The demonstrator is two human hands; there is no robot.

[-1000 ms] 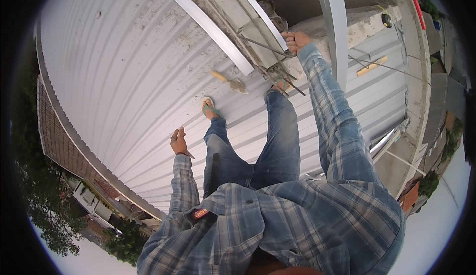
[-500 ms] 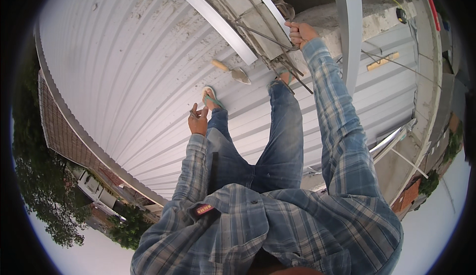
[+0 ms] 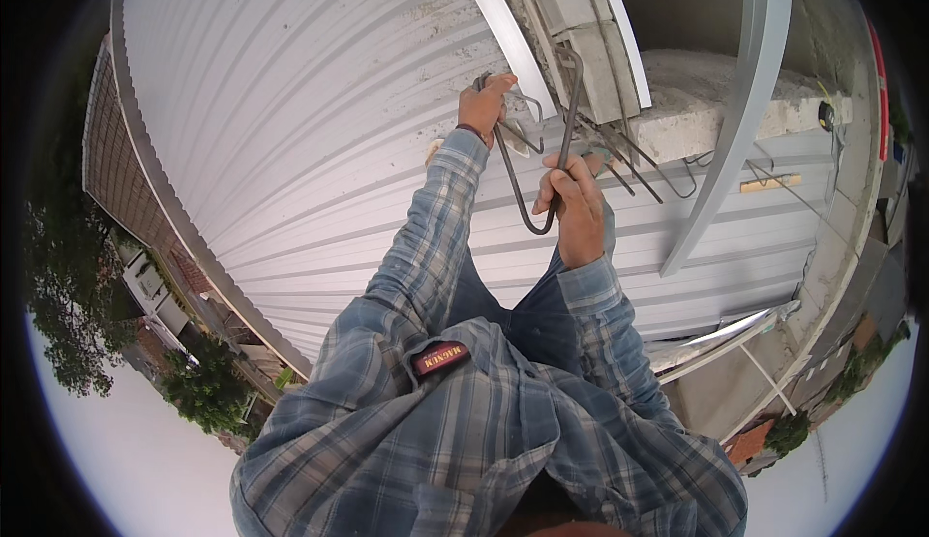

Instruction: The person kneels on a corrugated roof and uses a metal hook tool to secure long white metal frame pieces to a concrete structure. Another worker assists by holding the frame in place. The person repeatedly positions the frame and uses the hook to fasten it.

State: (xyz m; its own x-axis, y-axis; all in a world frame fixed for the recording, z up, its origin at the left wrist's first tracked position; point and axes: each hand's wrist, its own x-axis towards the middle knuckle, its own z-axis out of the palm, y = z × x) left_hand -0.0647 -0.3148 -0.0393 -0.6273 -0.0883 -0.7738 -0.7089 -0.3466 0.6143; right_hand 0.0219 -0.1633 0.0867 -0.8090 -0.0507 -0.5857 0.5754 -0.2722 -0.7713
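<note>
Gripping one bent steel rod point(image 3: 527, 203) — left hand point(image 3: 482, 104) high, right hand point(image 3: 573, 203) lower — above corrugated roofing point(image 3: 290, 131).

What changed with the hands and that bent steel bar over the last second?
The left hand rose from beside the person's hip to the bent steel bar and closed on its upper end. The right hand, earlier stretched up to the bars near the concrete blocks, now grips the bar's right leg lower down. The person remains on the corrugated metal roof.
</note>
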